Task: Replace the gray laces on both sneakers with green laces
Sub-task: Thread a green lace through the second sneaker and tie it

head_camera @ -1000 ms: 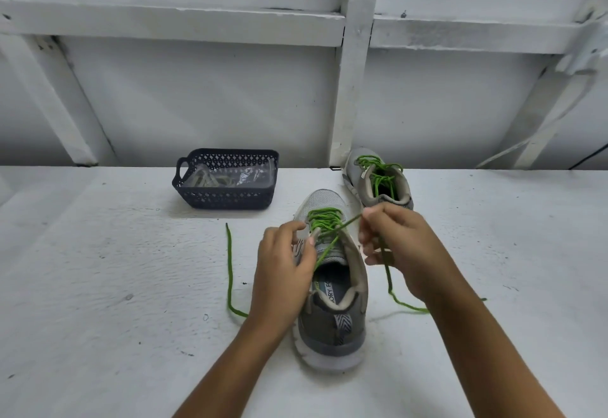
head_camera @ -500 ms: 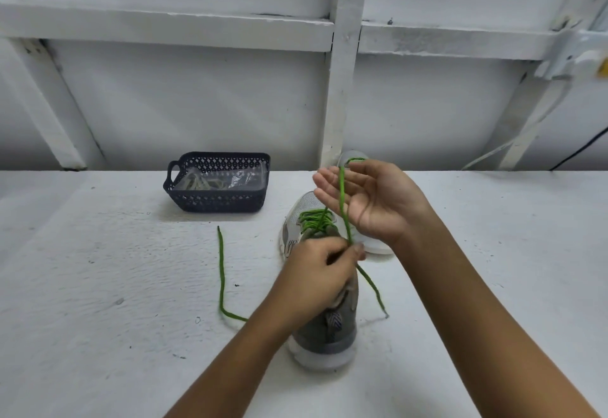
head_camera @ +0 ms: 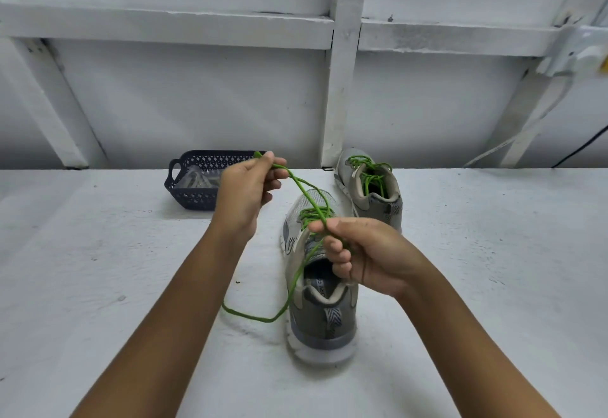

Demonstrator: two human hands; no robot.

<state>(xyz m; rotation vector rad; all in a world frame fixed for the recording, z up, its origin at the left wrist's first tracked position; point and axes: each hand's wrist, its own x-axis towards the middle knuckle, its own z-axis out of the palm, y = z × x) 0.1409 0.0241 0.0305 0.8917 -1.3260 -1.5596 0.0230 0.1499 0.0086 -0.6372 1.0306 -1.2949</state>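
Head camera looks down on a white table (head_camera: 98, 269) with a gray sneaker (head_camera: 324, 322) at the centre, heel toward the viewer, and a green lace (head_camera: 306, 191) threaded through its front eyelets. The left hand (head_camera: 245, 197) is raised and pinches the lace ends between thumb and forefinger, the other fingers loosely curled. The right hand (head_camera: 365, 253) hovers over the sneaker's tongue, fingers curled, thumb and forefinger gripping the same strands. One strand hangs from the right hand in a loop onto the table, left of the sneaker. A second sneaker (head_camera: 371, 193), laced green, stands behind and to the right, near the wall. A dark basket (head_camera: 190, 193) sits at the back, partly hidden by the left hand
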